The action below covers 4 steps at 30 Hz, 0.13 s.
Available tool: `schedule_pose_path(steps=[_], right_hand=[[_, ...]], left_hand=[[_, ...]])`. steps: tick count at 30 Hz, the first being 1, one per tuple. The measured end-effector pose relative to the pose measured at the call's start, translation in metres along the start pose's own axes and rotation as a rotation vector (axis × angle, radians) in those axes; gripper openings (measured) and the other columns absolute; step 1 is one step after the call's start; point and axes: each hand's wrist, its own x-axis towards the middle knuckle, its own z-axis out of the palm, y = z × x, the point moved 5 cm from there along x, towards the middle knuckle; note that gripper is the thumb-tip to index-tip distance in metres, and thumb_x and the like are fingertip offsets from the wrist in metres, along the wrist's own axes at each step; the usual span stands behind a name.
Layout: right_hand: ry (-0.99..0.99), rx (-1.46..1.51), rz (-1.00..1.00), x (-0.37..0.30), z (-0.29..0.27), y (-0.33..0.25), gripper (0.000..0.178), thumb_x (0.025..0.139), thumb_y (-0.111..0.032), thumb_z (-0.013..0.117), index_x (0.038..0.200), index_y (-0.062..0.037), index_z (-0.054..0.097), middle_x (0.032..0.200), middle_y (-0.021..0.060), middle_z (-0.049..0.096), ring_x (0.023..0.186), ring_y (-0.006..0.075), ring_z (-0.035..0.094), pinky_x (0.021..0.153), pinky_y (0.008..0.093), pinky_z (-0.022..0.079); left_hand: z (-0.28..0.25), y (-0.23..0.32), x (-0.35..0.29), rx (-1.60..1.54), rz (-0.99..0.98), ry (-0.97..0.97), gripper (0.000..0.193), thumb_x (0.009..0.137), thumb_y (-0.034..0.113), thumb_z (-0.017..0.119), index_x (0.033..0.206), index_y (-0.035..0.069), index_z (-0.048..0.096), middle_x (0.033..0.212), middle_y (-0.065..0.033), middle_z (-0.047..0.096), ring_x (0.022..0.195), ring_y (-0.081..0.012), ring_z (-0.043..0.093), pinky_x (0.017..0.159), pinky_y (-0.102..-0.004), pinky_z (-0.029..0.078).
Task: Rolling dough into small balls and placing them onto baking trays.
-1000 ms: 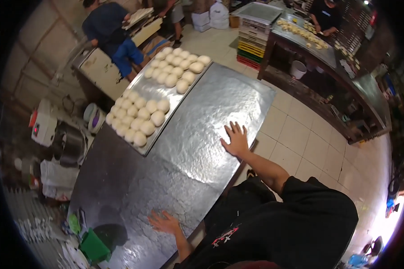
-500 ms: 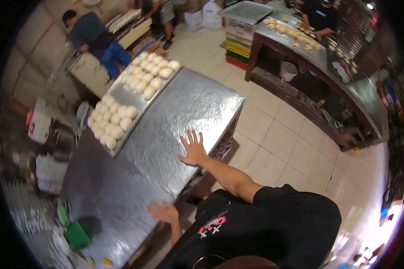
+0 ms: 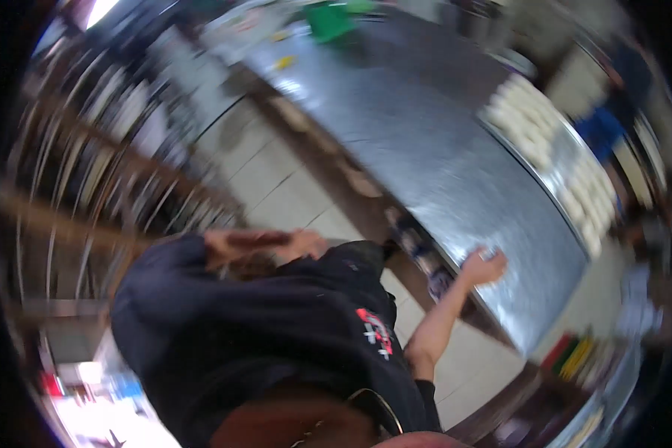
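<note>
My right hand (image 3: 485,267) is at the near edge of a metal-topped table (image 3: 425,134), on or just above it. Its fingers look curled, with a small greyish patch between them that I cannot make out. Close to my body, off the table, is my left hand (image 3: 304,243), its fingers smeared by motion. Across the table's far right side lies a metal tray (image 3: 565,163). Pale round dough balls (image 3: 526,123) fill both of its ends in two groups, with bare metal between. Neither hand touches the tray.
A green container (image 3: 328,22) and small yellow things (image 3: 284,63) are at the table's far left end. A blurred rack (image 3: 127,164) stands on my left. Coloured crates (image 3: 575,358) are at lower right. Beyond the tray is a person in blue trousers (image 3: 601,131).
My view has swung strongly to the left, bringing the rack into sight. My right hand has gone from spread flat on the table to curled; my left hand has come off the table towards my body.
</note>
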Motion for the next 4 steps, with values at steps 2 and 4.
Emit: schedule_pose_path(steps=[2,4], right_hand=[[-0.001,0.027,-0.039,0.003,-0.006,0.013,0.036,0.075,-0.027,0.07,0.099,-0.0003,0.063,0.099,0.0195,0.062,0.094,0.0406,0.057,0.083,0.0514,0.045],[0.01,-0.032,-0.105,0.003,-0.011,0.013,0.031,0.08,-0.028,0.067,0.095,-0.0017,0.061,0.098,0.0195,0.061,0.091,0.0418,0.057,0.076,0.0535,0.046]], left_hand=[[0.009,-0.001,-0.007,-0.069,0.289,-0.095,0.026,0.09,0.028,0.063,0.109,0.01,0.066,0.123,-0.0102,0.061,0.117,-0.0299,0.052,0.097,-0.0481,0.039],[0.025,-0.004,-0.045,0.638,0.757,-0.01,0.022,0.094,0.027,0.061,0.104,0.008,0.067,0.122,-0.0112,0.061,0.113,-0.0314,0.055,0.094,-0.0462,0.043]])
